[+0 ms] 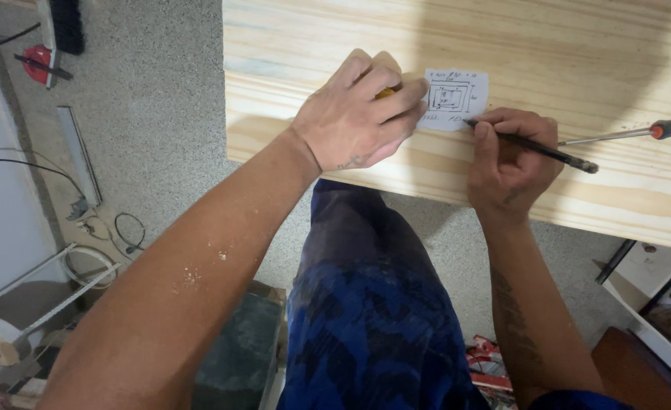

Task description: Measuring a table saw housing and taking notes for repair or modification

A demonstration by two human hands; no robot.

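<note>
Pale pine board [563,45], left hand [358,114] closed over something yellow beside small sketch paper [455,100] near front edge, right hand [510,156] pinching dark pencil [536,148], screwdriver [639,133] nearby

The bench [548,45] is a wide board of pale wood with long grain lines, and its near edge runs across the view. A small white paper [457,95] with a drawn rectangle lies flat on it. To the right, a screwdriver [639,133] with a dark handle and red collar lies on the wood.
</note>
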